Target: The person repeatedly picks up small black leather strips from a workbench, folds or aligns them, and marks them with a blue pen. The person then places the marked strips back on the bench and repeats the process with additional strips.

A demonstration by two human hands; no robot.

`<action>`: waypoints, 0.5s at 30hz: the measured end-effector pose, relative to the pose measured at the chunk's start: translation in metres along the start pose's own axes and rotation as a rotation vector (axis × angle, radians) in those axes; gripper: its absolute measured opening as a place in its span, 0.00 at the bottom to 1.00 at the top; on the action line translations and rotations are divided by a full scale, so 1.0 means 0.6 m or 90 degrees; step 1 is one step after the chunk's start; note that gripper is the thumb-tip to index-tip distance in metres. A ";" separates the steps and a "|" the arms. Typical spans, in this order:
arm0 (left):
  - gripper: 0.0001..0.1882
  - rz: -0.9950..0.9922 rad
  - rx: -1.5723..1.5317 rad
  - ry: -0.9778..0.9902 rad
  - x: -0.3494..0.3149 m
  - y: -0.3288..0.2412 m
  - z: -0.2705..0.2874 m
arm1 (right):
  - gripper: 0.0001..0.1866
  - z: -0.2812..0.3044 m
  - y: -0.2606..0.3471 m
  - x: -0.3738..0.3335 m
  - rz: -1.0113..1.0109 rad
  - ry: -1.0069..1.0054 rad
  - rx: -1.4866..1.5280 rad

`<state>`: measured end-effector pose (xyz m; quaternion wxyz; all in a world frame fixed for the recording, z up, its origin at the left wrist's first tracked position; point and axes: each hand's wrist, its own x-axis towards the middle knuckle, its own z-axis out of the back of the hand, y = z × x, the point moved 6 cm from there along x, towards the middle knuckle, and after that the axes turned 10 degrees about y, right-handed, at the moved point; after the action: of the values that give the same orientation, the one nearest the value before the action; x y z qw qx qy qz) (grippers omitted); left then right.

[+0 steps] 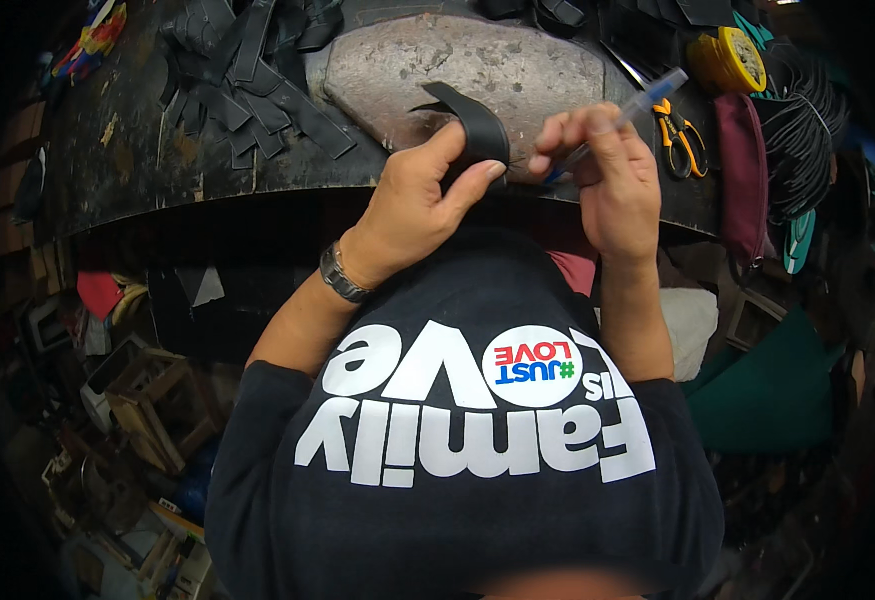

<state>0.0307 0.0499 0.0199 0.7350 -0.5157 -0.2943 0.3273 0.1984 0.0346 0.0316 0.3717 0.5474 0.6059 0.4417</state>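
My left hand (419,195) is closed around a curled black strap (482,125), pinching its lower end between thumb and fingers. The strap bends over in an arc, and its other end points up and left. Close to its right, my right hand (612,180) grips a pen (647,95) with a clear and blue barrel. The pen slants from upper right down to a blue end near the strap; whether the two touch I cannot tell. Both hands are over the near edge of a worn grey slab (387,65).
Several black strips (257,90) lie heaped on the dark table (147,170) at the left. At the right are orange-handled scissors (679,140), a yellow round container (727,60), a maroon pouch (740,180) and a bundle of black cords (802,130). A wooden frame (162,410) stands below the table.
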 end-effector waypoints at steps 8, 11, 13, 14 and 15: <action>0.18 -0.131 0.279 -0.038 0.013 -0.025 -0.025 | 0.10 -0.026 -0.007 0.007 0.006 -0.010 -0.334; 0.21 -0.124 0.128 -0.020 0.008 -0.014 -0.023 | 0.09 -0.020 -0.017 0.007 -0.010 -0.028 -0.252; 0.20 -0.069 -0.021 0.005 0.009 0.003 -0.021 | 0.09 -0.021 -0.020 0.006 -0.003 -0.028 -0.200; 0.19 -0.001 -0.143 0.016 0.010 0.019 -0.023 | 0.09 -0.023 -0.022 0.005 -0.002 -0.023 -0.168; 0.19 -0.004 -0.201 0.011 0.013 0.024 -0.020 | 0.09 -0.024 -0.024 0.004 -0.009 -0.020 -0.137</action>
<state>0.0423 0.0527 0.0036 0.6486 -0.6265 -0.3374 0.2700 0.1799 0.0352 0.0230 0.4407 0.5069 0.5527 0.4933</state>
